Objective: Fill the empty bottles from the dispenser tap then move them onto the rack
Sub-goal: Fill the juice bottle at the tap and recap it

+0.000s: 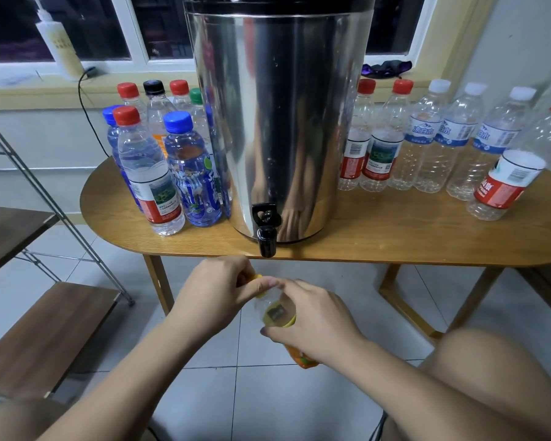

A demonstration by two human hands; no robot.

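A steel dispenser (277, 116) stands on the wooden table (395, 230), its black tap (266, 232) over the front edge. Below the tap, my right hand (312, 319) grips a clear bottle (275, 311) with an orange label around its body. My left hand (220, 291) pinches its yellow cap (257, 277) at the neck. Filled bottles (169, 167) with red, blue, black and green caps stand left of the dispenser. Several empty bottles (439, 138) with red and white caps stand to its right.
A metal-framed rack with wooden shelves (42, 338) stands at the left, beside the table. A pump bottle (59, 43) and a dark cloth (385, 69) sit on the windowsill behind. My knees are low in the view over a tiled floor.
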